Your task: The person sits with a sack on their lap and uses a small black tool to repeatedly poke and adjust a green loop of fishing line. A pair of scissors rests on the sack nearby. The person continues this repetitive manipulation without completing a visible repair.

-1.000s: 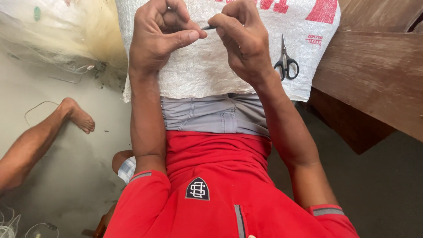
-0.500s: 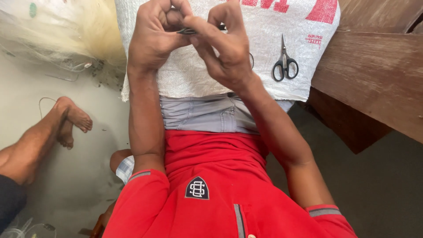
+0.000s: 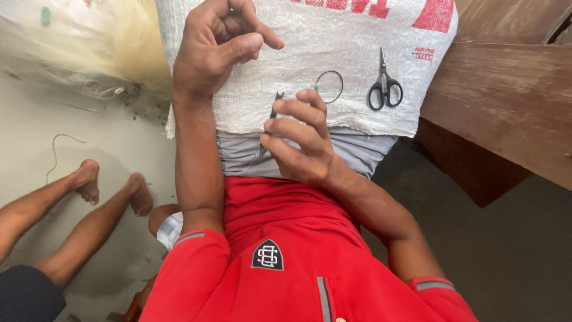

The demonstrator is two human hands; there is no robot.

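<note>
I see the right hand point(image 3: 301, 140) pinching a thin dark tool point(image 3: 276, 102). The left hand point(image 3: 223, 45) is curled, its grasp unclear. Scissors point(image 3: 384, 86) lie right of both.

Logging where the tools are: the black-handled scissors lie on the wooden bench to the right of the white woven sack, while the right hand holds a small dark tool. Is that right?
Not quite. In the head view the black-handled scissors lie on the white woven sack itself, not on the wooden bench beside it. The right hand does hold a small dark tool.
</note>
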